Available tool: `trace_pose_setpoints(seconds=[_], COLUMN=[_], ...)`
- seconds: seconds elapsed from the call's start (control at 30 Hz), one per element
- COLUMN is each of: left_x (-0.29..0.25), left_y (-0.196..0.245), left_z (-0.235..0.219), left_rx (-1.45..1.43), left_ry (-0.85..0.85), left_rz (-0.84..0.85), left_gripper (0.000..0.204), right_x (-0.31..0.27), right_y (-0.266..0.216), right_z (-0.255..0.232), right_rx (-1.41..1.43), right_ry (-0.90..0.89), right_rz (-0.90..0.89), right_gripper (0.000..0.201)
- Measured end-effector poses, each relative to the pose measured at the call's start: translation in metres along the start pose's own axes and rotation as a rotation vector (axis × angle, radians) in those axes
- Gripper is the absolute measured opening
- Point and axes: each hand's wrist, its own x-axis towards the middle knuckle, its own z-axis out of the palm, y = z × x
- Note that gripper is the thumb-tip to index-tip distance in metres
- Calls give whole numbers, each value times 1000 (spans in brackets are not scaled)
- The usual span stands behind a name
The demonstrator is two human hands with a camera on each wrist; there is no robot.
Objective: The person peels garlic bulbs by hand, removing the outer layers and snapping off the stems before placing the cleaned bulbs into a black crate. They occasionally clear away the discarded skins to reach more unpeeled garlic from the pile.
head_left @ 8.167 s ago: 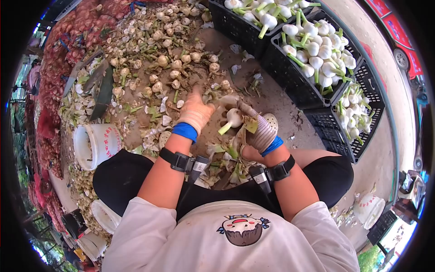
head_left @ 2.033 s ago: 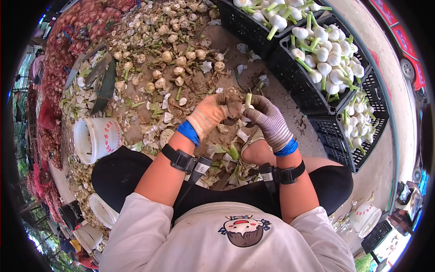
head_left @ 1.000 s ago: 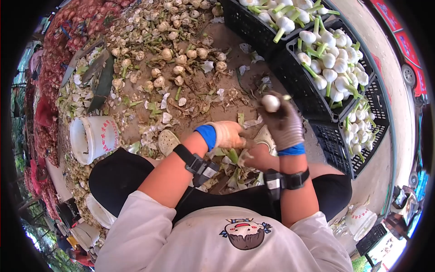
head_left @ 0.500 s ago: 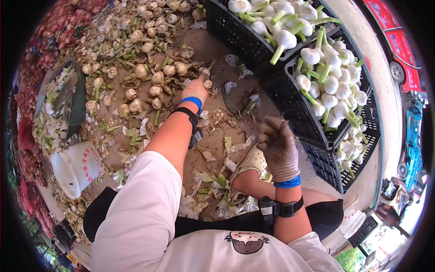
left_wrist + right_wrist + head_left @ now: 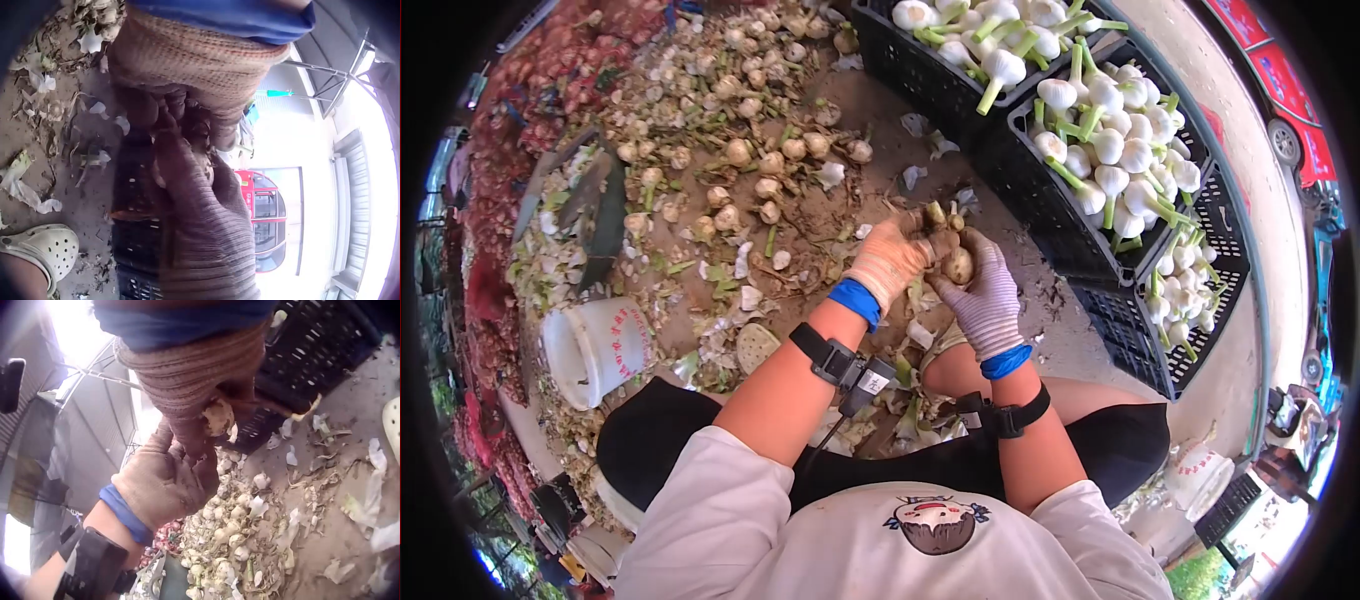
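Note:
In the head view my left hand (image 5: 890, 262), in an orange-stained knit glove, meets my right hand (image 5: 985, 300), in a greyish striped glove, above the ground between the legs. A brownish unpeeled garlic bulb (image 5: 957, 265) sits in the right hand's fingers, also visible as a pale bulb (image 5: 219, 419) in the right wrist view. A cut garlic stem (image 5: 935, 214) sticks up at the left hand's curled fingers; its lower part is hidden. In the left wrist view the gloved fingers overlap and cover most of what they hold.
Black crates (image 5: 1090, 235) of white, trimmed garlic stand at the right. Unpeeled garlic bulbs (image 5: 740, 152) lie spread ahead and left, with red net sacks (image 5: 510, 170) beyond. A white bucket (image 5: 595, 350) stands left; peelings surround the pale clogs (image 5: 392, 425).
A white bulb left the right hand, which was then open. My left hand reached to the loose bulbs half a second ago and has returned to the right hand with unpeeled garlic.

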Motion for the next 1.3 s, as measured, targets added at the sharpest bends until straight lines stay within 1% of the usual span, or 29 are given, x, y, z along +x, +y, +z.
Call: trace_pose_setpoints(seconds=[0.07,0.1,0.13,0.2,0.23,0.27,0.33,0.37,0.4,0.47,0.5,0.53,0.6,0.63,0.7,0.73,0.8,0.83,0.87,0.93,0.97,1.0,1.07,1.1,1.13,1.2,1.23,1.27,1.3], left_x=[-11,-15,-17,-20,-37,-43,-55,-62,-67,-83,-87,-88,-87,-87,-87,-87,-84,-81,-76,-67,-69,-68,-67,-73,-73,-72,-72,-70,-68], left_y=[-3,-3,-6,-13,-2,-2,-1,0,2,11,13,11,3,1,-2,-2,-7,-11,-16,-23,-22,-21,-14,-10,-13,-19,-22,-23,-22], left_z=[-2,-7,-12,-20,-17,-19,-23,-22,-21,-17,-16,-18,-26,-29,-32,-32,-28,-26,-28,-30,-30,-30,-28,-25,-24,-24,-26,-29,-32], left_rx=[180,141,149,-2,19,18,-47,-68,-69,13,54,54,-17,-96,-120,-146,-154,-158,-159,-90,-118,-118,381,514,513,674,623,622,700], left_ry=[70,29,31,-91,-23,-19,-27,-3,1,61,89,94,48,17,13,9,40,70,69,-58,-90,-94,65,-19,-22,-147,-193,-198,-154], left_rz=[80,72,86,28,9,15,22,10,18,78,106,109,90,64,58,54,49,46,46,117,94,89,81,179,174,181,346,343,320], left_gripper=[40,38,38,34,29,29,26,27,27,34,38,38,37,36,37,38,40,42,42,44,42,42,41,37,37,33,32,32,32], right_x=[-10,-14,-17,-22,-23,-26,-31,-31,-31,-34,-37,-38,-38,-39,-42,-40,-34,-36,-40,-50,-51,-51,-41,-32,-30,-31,-32,-32,-31], right_y=[-10,-16,-19,-22,-24,-26,-35,-36,-36,-39,-41,-44,-45,-45,-45,-39,-21,-32,-44,-64,-67,-65,-56,-47,-42,-32,-40,-35,-28], right_z=[-4,-6,-8,-11,-12,-15,-21,-23,-23,-18,-20,-22,-27,-29,-31,-27,-18,-12,-12,-17,-19,-22,-35,-41,-32,-11,-19,-21,-22], right_rx=[-150,-175,-169,-42,76,78,845,918,918,599,594,595,603,604,1071,1071,1420,1427,1426,780,734,734,835,859,859,678,496,494,431], right_ry=[-33,-57,-47,-87,-101,-102,-320,-359,-363,-305,-334,-338,-426,-426,-480,-480,-554,-426,-425,-254,-206,-202,-317,-406,-404,60,61,64,3], right_rz=[-129,-149,-160,-192,-195,-202,216,269,261,5,43,39,22,21,277,279,510,584,583,132,116,122,462,539,544,-55,-114,-109,-27], right_gripper=[59,62,62,65,69,69,71,72,72,72,73,73,66,66,57,57,60,58,58,50,47,47,49,46,46,38,33,33,32])
